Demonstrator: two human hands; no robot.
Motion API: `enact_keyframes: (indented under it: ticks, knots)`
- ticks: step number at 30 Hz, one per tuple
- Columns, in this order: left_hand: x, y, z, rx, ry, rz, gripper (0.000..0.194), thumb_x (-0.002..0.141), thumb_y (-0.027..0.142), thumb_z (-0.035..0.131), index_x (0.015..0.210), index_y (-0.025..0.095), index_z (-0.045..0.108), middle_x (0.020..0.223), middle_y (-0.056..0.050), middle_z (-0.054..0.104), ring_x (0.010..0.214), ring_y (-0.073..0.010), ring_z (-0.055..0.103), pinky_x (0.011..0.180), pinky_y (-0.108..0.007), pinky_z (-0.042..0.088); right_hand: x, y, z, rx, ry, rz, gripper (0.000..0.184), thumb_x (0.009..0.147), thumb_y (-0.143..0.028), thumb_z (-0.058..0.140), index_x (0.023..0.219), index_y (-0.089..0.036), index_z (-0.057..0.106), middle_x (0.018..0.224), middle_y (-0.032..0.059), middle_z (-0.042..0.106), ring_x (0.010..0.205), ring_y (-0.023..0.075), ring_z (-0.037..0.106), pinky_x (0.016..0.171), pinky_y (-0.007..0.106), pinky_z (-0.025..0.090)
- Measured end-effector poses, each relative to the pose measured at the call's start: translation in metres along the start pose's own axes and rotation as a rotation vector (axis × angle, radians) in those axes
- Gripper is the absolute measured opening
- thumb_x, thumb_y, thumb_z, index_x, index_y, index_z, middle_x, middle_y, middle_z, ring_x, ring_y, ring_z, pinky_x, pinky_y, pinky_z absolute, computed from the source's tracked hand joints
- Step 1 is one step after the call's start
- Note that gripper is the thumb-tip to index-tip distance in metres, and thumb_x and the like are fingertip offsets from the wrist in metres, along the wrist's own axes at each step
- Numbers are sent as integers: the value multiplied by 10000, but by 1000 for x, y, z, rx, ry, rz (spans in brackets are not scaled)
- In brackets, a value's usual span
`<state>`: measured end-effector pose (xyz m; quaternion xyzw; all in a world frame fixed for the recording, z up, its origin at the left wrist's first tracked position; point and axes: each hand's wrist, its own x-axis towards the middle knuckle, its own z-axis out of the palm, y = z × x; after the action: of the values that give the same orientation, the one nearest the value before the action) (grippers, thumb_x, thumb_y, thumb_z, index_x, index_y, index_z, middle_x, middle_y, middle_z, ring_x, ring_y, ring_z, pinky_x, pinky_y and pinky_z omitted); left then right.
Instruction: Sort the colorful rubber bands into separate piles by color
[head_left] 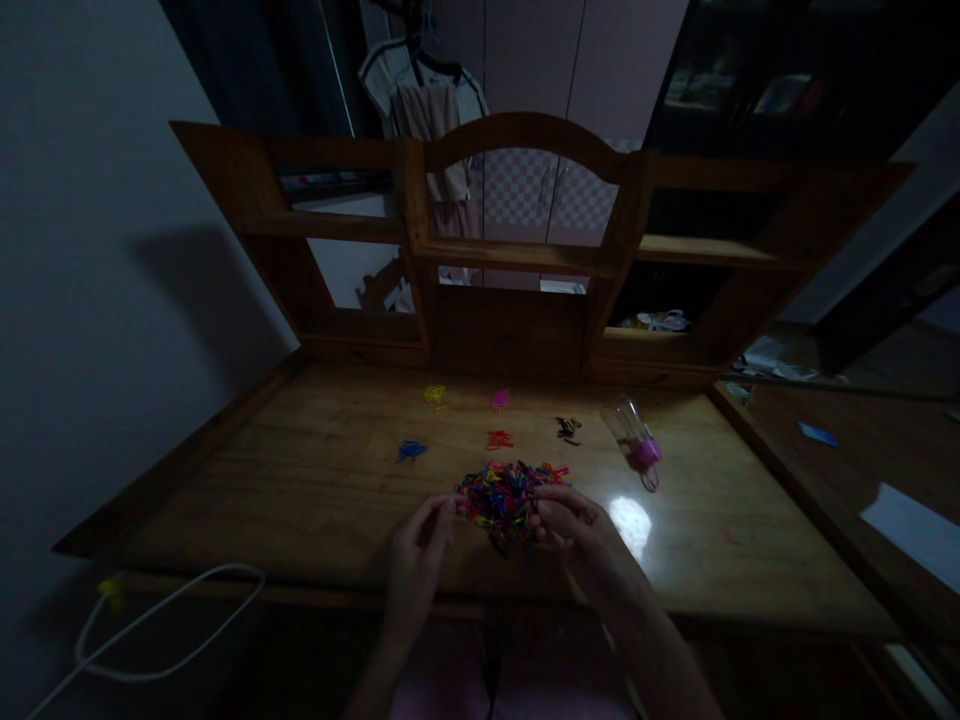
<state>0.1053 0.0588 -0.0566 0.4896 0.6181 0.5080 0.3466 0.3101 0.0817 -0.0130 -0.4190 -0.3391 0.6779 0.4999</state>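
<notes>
A heap of mixed, multicoloured small loop-like bands [506, 500] lies near the front edge of the wooden desk. At its left edge is my left hand [424, 540], thumb and forefinger pinched together by a pinkish piece. My right hand [581, 530] reaches into the heap's right side, its fingertips closed around a dark piece too small to make out. Behind the heap are sorted little piles: blue [411, 450], yellow [434, 395], pink [500, 399], red [499, 439] and black [568, 431].
A clear bottle with a purple cap [634, 440] and strap lies on its side at the right. Wooden shelving [517, 260] rises along the desk's back. A white cable [172, 665] loops at the lower left. White paper [915, 530] lies on the right-hand surface.
</notes>
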Motion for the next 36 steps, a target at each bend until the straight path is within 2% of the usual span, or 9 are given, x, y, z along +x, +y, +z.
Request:
enact_keyframes:
  ticks: [2, 4, 7, 9, 11, 15, 21, 30, 36]
  knots:
    - [2, 0, 1, 13, -9, 4, 357, 928, 468, 487, 1033, 174, 659, 736, -26, 630, 695, -168, 597, 616, -229, 463, 4, -3, -4, -87, 35, -63, 283, 695, -332, 806, 925, -184, 734, 831, 53, 726, 766, 190, 687, 719, 310, 549]
    - [4, -1, 3, 48, -27, 21, 348, 925, 469, 491, 987, 175, 666, 794, -43, 661, 720, -176, 616, 631, -238, 474, 14, -12, -14, -258, 111, -223, 276, 734, -354, 772, 950, -188, 724, 892, 63, 730, 810, 204, 685, 739, 323, 539]
    - [5, -2, 5, 119, -33, 62, 326, 926, 460, 491, 943, 188, 668, 902, -66, 693, 808, -203, 647, 671, -259, 496, 40, -34, -37, -660, 254, -553, 222, 822, -370, 671, 945, -189, 710, 913, 67, 723, 763, 198, 672, 697, 323, 514]
    - [3, -3, 7, 173, -20, 102, 298, 936, 436, 483, 948, 201, 666, 953, -67, 698, 874, -214, 651, 728, -276, 505, 61, -47, -51, -964, 313, -671, 187, 853, -336, 618, 931, -191, 709, 904, 64, 721, 685, 177, 649, 664, 309, 480]
    - [1, -4, 9, 230, -6, 153, 265, 949, 398, 473, 957, 213, 662, 984, -59, 698, 922, -213, 648, 794, -290, 501, 81, -57, -61, -1218, 380, -730, 163, 868, -284, 578, 903, -197, 712, 892, 60, 722, 653, 166, 634, 677, 305, 449]
    - [-2, -6, 15, 346, 0, 274, 226, 960, 327, 460, 979, 230, 663, 1009, -44, 701, 951, -202, 653, 845, -294, 493, 106, -62, -67, -1511, 340, -711, 162, 863, -236, 556, 880, -224, 717, 792, 34, 724, 675, 180, 647, 687, 288, 414]
    - [-3, -10, 20, 439, 42, 374, 216, 954, 284, 472, 991, 234, 678, 997, -37, 721, 912, -188, 676, 806, -270, 509, 115, -65, -76, -1521, 323, -692, 187, 874, -280, 535, 903, -239, 715, 830, 18, 737, 645, 168, 653, 625, 256, 404]
    - [-4, -9, 18, 465, -13, 338, 203, 957, 289, 478, 1009, 261, 671, 1023, -10, 724, 919, -177, 678, 794, -256, 503, 115, -71, -83, -1489, 186, -650, 213, 860, -258, 533, 884, -229, 742, 833, 25, 736, 582, 148, 641, 633, 272, 459]
    - [-4, -6, 16, 404, -43, 276, 197, 958, 288, 472, 994, 245, 660, 1007, -13, 724, 917, -169, 673, 810, -251, 492, 79, -83, -72, -1304, 187, -643, 226, 892, -337, 544, 951, -200, 714, 851, 44, 713, 555, 128, 605, 541, 244, 450]
